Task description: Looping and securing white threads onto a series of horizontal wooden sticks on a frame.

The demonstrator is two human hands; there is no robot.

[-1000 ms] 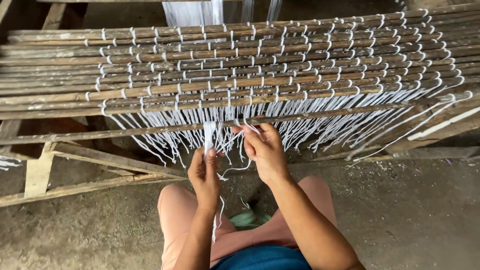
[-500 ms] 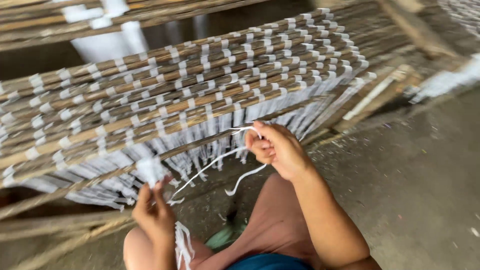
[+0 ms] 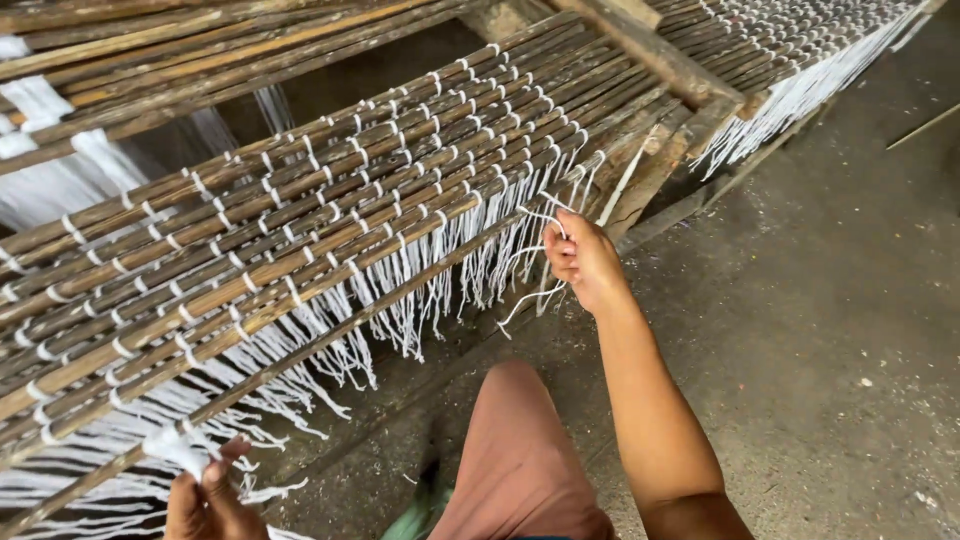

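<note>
A mat of thin bamboo sticks (image 3: 330, 210) bound with rows of white string lies slanted across a wooden frame. White string ends (image 3: 420, 310) hang in a fringe from its near edge. My right hand (image 3: 583, 262) is closed on a few white strings (image 3: 535, 300) at the right end of the fringe, by the lowest stick. My left hand (image 3: 205, 500) is at the bottom left, pinching a bunch of white strings (image 3: 175, 448) against the near stick. My knee in pinkish shorts (image 3: 510, 450) shows between my arms.
A wooden beam (image 3: 650, 60) crosses the frame at upper right, with a second string-bound mat (image 3: 800, 60) beyond it. Grey concrete floor (image 3: 830, 330) spreads to the right. A green sandal (image 3: 415, 515) shows by my knee. White cloth (image 3: 50, 170) hangs behind the frame at left.
My view has swung left and tilted. My hands have moved apart: the right hand has gone to the mat's right end with strings, the left has dropped to the lower left.
</note>
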